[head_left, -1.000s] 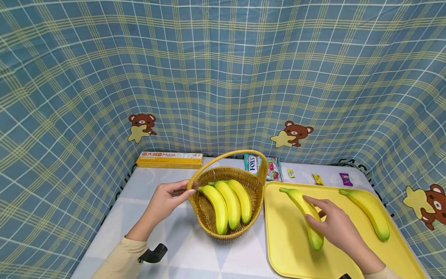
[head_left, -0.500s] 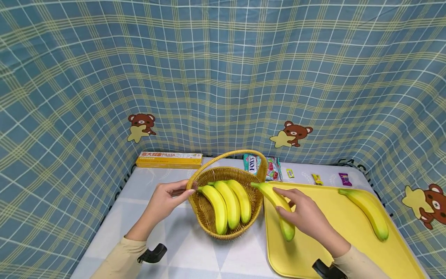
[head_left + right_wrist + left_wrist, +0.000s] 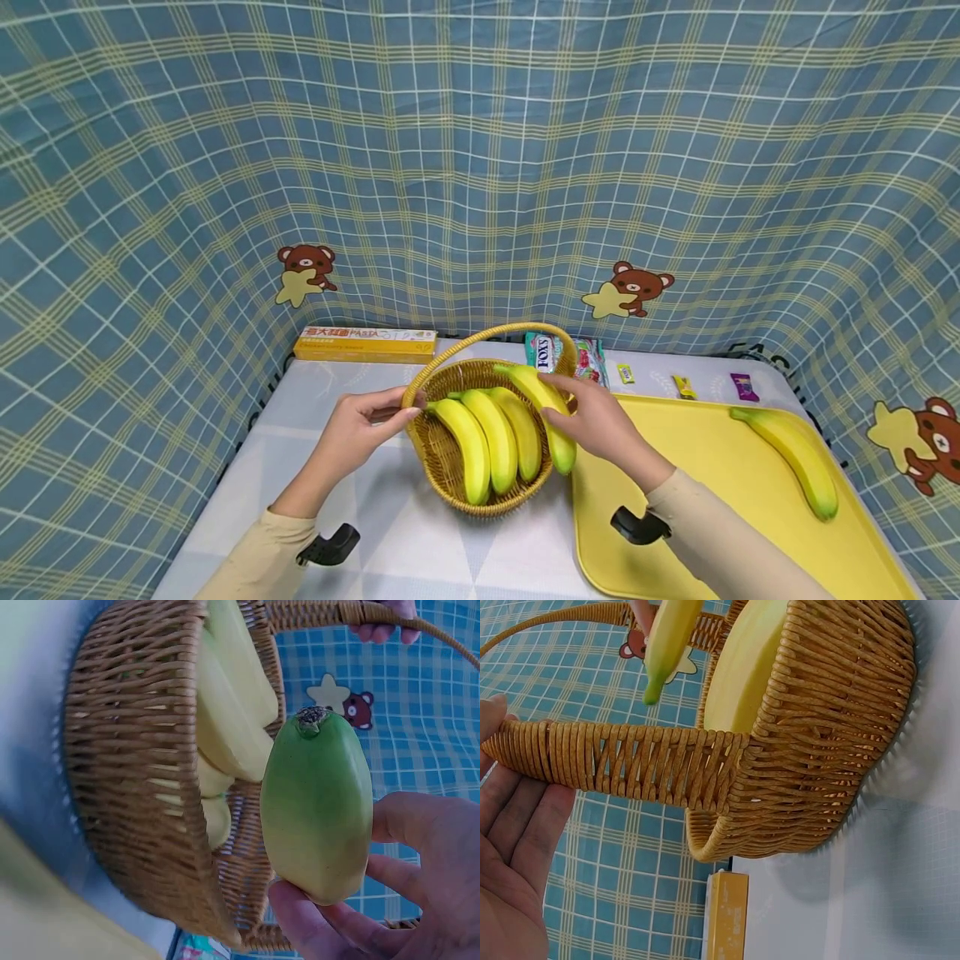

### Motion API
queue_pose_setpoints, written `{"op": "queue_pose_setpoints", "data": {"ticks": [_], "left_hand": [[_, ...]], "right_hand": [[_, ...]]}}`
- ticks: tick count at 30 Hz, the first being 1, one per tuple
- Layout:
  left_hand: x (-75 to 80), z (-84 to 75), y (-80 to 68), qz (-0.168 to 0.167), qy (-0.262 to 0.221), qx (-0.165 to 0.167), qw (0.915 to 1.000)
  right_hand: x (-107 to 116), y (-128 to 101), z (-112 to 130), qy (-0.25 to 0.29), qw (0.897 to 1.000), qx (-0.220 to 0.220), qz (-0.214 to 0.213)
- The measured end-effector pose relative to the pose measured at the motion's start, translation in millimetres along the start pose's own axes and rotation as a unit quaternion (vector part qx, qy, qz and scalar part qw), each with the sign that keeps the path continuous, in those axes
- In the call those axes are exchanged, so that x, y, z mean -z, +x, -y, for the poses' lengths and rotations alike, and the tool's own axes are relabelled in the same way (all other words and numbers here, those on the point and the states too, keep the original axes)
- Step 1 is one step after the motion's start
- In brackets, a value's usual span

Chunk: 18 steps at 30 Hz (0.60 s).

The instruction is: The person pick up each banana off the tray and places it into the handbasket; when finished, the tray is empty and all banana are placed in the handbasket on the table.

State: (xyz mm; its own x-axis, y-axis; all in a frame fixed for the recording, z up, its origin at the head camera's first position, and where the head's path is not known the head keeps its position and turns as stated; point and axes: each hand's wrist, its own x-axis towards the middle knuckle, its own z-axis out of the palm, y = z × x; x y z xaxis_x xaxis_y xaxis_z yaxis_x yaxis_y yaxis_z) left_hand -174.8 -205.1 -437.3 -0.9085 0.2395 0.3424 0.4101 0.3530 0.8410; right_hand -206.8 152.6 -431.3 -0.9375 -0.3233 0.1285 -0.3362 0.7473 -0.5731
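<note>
You hold a yellow banana (image 3: 546,412) with a greenish tip in your right hand (image 3: 600,425), just right of frame centre, slanting from upper left to lower right over the right rim of the wicker basket (image 3: 450,471). Your fingers curl round its middle. The basket is round, golden-brown, with an arched handle (image 3: 487,333), and stands on the worktop at lower centre. Three yellow bananas (image 3: 491,437) lie side by side inside it. Your left hand (image 3: 360,429) pinches the handle's left end where it joins the rim.
</note>
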Motion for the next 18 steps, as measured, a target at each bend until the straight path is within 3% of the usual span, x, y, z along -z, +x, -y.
{"op": "queue_pose_setpoints", "data": {"ticks": [8, 18], "left_hand": [[-0.3, -0.4, 0.3, -0.004, 0.002, -0.008, 1.0], [0.4, 0.5, 0.8, 0.0, 0.006, -0.01, 0.9999]], "right_hand": [[-25.1, 22.7, 3.6, -0.009, 1.0, 0.003, 0.025], [-55.0, 28.6, 2.9, -0.049, 0.998, -0.018, 0.042]]}}
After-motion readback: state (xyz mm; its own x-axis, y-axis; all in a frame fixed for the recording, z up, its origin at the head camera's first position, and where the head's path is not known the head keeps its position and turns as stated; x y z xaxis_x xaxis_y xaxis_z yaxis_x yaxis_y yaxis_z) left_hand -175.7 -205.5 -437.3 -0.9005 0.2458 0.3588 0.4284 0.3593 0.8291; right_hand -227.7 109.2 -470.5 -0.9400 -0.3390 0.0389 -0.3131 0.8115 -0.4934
